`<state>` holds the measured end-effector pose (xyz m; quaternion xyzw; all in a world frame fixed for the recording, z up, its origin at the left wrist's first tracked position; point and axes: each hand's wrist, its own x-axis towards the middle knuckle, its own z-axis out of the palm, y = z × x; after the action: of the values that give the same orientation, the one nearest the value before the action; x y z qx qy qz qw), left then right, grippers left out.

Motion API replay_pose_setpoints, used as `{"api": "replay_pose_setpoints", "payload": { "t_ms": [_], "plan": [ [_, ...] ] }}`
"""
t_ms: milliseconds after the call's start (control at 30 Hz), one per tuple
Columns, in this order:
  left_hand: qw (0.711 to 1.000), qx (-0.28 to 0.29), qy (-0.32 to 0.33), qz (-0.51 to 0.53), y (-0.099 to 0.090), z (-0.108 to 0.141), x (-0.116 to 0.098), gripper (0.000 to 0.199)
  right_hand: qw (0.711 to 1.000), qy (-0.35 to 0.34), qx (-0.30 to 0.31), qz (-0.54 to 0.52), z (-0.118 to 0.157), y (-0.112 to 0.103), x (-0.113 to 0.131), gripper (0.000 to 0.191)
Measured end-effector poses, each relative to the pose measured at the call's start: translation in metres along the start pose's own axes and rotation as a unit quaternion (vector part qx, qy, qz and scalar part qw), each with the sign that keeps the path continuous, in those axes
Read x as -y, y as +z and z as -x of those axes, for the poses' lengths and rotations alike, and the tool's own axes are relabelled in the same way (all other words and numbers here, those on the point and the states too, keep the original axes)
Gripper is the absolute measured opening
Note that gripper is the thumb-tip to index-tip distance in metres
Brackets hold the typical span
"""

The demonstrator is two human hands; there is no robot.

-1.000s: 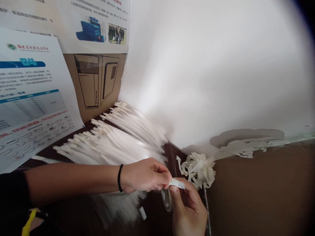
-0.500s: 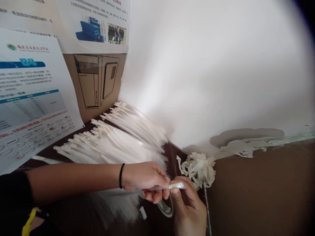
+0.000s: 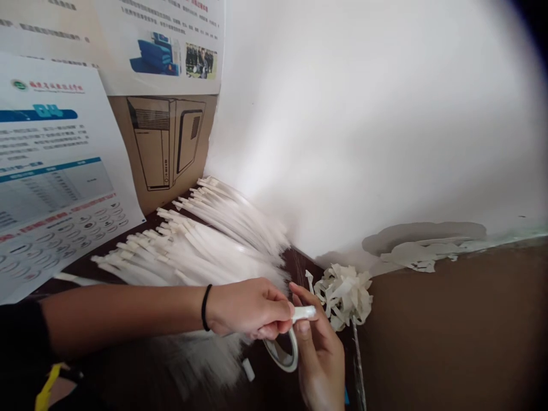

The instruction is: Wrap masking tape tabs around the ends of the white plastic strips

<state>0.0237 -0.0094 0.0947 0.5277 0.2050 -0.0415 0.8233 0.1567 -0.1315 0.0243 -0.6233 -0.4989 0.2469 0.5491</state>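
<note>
My left hand (image 3: pixel 252 308), with a black band at its wrist, is closed around a thin white bundle whose wrapped white end (image 3: pixel 303 313) sticks out to the right. My right hand (image 3: pixel 319 354) is beside that end, its thumb and fingers apart, with a fingertip close behind it; whether they touch is hard to tell. Just below the hands a roll of tape (image 3: pixel 282 357) shows as a pale ring. A small white piece (image 3: pixel 248 370) lies to the left of the roll.
Many white fibre bundles (image 3: pixel 205 245) with wrapped ends lie behind my left forearm. Crumpled pale strips (image 3: pixel 346 294) top a thin stick (image 3: pixel 358 365) at the right. Cardboard with printed sheets (image 3: pixel 51 154) stands left, a white wall (image 3: pixel 363 125) behind.
My right hand has loosened from the wrapped end and moved slightly left and down, its fingers spreading. My left hand has raised the end a little, and more of the tape roll shows.
</note>
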Motion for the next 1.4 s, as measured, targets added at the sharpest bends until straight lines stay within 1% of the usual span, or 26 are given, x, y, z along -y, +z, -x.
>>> {"api": "replay_pose_setpoints", "payload": {
  "t_ms": [100, 167, 200, 267, 300, 367, 433, 533, 667, 767, 867, 967, 1033, 1133, 1300, 1400],
  "plan": [
    [0.998, 0.027, -0.025, 0.060, 0.001, 0.000, 0.001, 0.022, 0.999, -0.045, -0.005, 0.015, -0.003, -0.003, 0.002, 0.026],
    [0.996, 0.029, -0.031, 0.076, 0.003, 0.001, 0.001, 0.022, 0.998, -0.062, 0.007, 0.000, -0.004, -0.004, 0.003, 0.026],
    [0.996, 0.026, -0.029, 0.078, 0.004, 0.002, 0.001, 0.024, 0.998, -0.063, 0.018, -0.013, -0.004, -0.004, 0.004, 0.029],
    [0.997, 0.016, -0.024, 0.076, 0.004, 0.004, 0.000, 0.028, 0.998, -0.038, 0.039, -0.038, -0.004, -0.004, 0.002, 0.035],
    [0.997, 0.012, -0.023, 0.074, 0.004, 0.004, -0.001, 0.029, 0.998, -0.020, 0.040, -0.045, -0.003, -0.005, 0.001, 0.034],
    [0.997, 0.012, -0.026, 0.075, 0.003, 0.005, -0.001, 0.028, 0.999, 0.004, 0.027, -0.035, -0.002, -0.005, -0.002, 0.024],
    [0.996, 0.019, -0.030, 0.078, 0.002, 0.005, -0.001, 0.028, 1.000, -0.004, -0.001, -0.001, -0.001, -0.007, -0.004, 0.015],
    [0.995, 0.030, -0.036, 0.086, 0.005, 0.005, 0.000, 0.031, 0.999, -0.030, -0.008, 0.028, -0.002, -0.007, -0.004, 0.015],
    [0.991, 0.037, -0.045, 0.118, 0.009, 0.005, 0.000, 0.033, 0.999, 0.001, 0.022, -0.039, -0.003, -0.003, -0.003, 0.017],
    [0.984, 0.071, -0.052, 0.154, 0.008, 0.003, 0.002, 0.030, 0.995, 0.007, 0.035, -0.097, -0.004, -0.001, -0.006, 0.013],
    [0.965, 0.114, -0.080, 0.221, 0.006, 0.000, 0.006, 0.017, 0.990, 0.028, 0.055, -0.125, -0.004, -0.001, -0.011, 0.015],
    [0.941, 0.112, -0.102, 0.302, 0.005, 0.000, 0.009, 0.009, 0.988, 0.048, 0.074, -0.129, -0.005, -0.003, -0.013, 0.017],
    [0.933, 0.105, -0.101, 0.328, 0.006, 0.001, 0.009, 0.008, 0.987, 0.051, 0.075, -0.135, -0.006, -0.003, -0.013, 0.023],
    [0.933, 0.103, -0.102, 0.330, 0.006, 0.003, 0.008, 0.004, 0.982, 0.035, 0.062, -0.176, -0.006, 0.000, -0.013, 0.027],
    [0.929, 0.121, -0.127, 0.326, 0.006, 0.003, 0.009, 0.007, 0.976, 0.011, 0.041, -0.212, -0.005, 0.006, -0.013, 0.020],
    [0.930, 0.132, -0.133, 0.317, 0.006, 0.002, 0.010, 0.010, 0.974, -0.003, 0.041, -0.225, -0.006, 0.008, -0.012, 0.026]
  ]
}}
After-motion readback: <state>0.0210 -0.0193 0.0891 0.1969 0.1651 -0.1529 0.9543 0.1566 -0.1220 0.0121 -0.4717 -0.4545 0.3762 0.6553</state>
